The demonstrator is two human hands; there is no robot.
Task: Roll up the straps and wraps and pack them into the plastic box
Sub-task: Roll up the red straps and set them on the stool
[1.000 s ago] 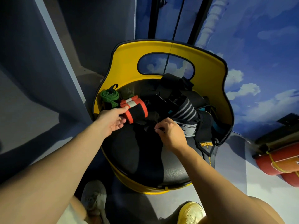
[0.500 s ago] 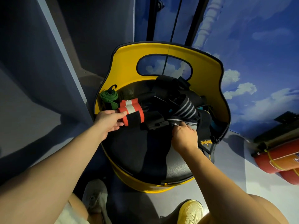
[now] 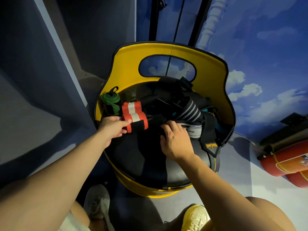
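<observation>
A red, white and black wrap (image 3: 137, 121) lies partly rolled on the black cushion (image 3: 133, 157) of a yellow tub seat (image 3: 128, 67). My left hand (image 3: 113, 128) pinches the roll at its left end. My right hand (image 3: 175, 139) lies to its right, fingers curled over the wrap's black loose end (image 3: 157, 119). Behind sit a rolled green wrap (image 3: 110, 100), a black-and-grey striped wrap (image 3: 190, 112), a grey wrap (image 3: 194, 131) and a black strap with a yellow label (image 3: 211, 145) hanging over the edge. No plastic box is in view.
A dark blue wall panel stands close on the left. Red fire extinguishers (image 3: 286, 164) lie on the floor at the right. A grey shoe (image 3: 97, 202) and a yellow shoe (image 3: 195, 217) are below the seat.
My right hand has moved left from the grey wrap onto the black loose end. My left hand stays on the red roll, which has shifted slightly.
</observation>
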